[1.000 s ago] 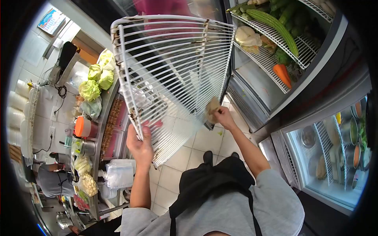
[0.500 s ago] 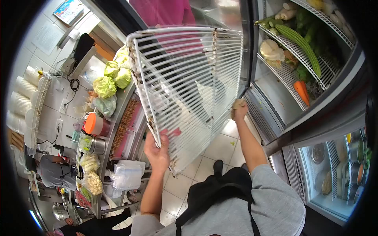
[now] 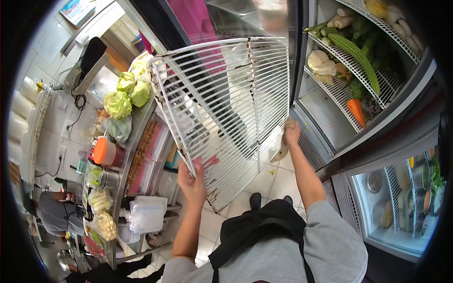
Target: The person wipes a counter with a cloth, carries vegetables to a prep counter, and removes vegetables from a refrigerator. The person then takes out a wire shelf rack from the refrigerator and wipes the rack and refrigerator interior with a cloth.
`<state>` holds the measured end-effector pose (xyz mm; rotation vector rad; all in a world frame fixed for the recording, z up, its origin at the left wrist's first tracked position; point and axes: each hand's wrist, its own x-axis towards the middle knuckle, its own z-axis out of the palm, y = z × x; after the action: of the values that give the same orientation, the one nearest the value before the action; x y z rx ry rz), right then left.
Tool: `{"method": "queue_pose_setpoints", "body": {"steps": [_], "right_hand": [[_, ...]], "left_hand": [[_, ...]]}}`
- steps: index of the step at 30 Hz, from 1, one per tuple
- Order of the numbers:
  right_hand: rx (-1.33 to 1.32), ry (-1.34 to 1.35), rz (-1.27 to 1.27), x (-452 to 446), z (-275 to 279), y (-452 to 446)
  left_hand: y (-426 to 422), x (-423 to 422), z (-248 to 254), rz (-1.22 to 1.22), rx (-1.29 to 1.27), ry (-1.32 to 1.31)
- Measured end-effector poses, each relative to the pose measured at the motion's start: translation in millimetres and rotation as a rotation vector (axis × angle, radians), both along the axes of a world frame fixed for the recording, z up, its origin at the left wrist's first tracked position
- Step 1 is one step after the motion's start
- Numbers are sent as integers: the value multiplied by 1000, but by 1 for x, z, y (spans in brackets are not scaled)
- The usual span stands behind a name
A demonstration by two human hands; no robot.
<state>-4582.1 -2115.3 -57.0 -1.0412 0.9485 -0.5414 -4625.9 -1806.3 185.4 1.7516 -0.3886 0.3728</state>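
Observation:
A white wire fridge shelf with rust along its edges and crossbar is held up in front of me, tilted. My left hand is closed around its near left edge. At the lower right edge, my right hand is closed on the shelf with what looks like a beige cloth, which hangs partly behind the wires. The fingers of both hands are partly hidden by the shelf.
An open fridge at right holds vegetables on wire shelves, including a carrot. A second glass-fronted fridge stands lower right. The left counter bears lettuces and an orange-lidded tub. A person in pink stands beyond the shelf.
The shelf has tilted slightly and its right side sits a little lower against the fridge. More of the cloth shows under my right hand. The person in pink appears farther left.

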Motion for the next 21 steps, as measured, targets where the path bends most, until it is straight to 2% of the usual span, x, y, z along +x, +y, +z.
{"method": "queue_pose_setpoints", "body": {"steps": [2,3,4,5,6,8,9,11,12,14,16,17,18,19,20,21], "right_hand": [[-259,188,201,-13,42,39],[-393,79,263,-17,17,53],[-520,-38,331,-19,-9,65],[-349,-51,571,-35,19,64],[-290,32,537,-49,57,61],[-282,-123,247,-38,3,9],[-286,-131,256,-30,7,-2],[372,-191,-32,-9,22,-23],[236,-111,172,12,-16,-28],[-299,69,57,22,-34,8],[-300,511,428,6,-1,61],[-313,-13,328,-14,17,107],[-164,20,537,-43,63,140],[-266,82,640,-64,75,177],[-284,-238,504,-91,86,223],[-382,-387,509,-113,104,244]], "left_hand": [[1,3,-17,-47,-58,30],[-5,3,-8,-25,65,-101],[-6,4,-7,-22,60,-91],[-6,7,-6,-55,35,-39],[-6,8,-5,-84,8,12],[-3,10,-2,-79,-22,13],[-1,10,0,-85,-43,21],[-4,11,0,-90,-70,25],[-9,9,-5,-131,-128,36],[-16,11,-19,-167,-177,58],[-27,19,-36,-139,-3,12],[-39,17,-34,-140,-6,21],[-53,17,-27,-148,-26,-55],[-64,19,-21,-155,-51,-138],[-70,21,-18,-158,-60,-141],[-76,24,-15,-187,-121,-108]]}}
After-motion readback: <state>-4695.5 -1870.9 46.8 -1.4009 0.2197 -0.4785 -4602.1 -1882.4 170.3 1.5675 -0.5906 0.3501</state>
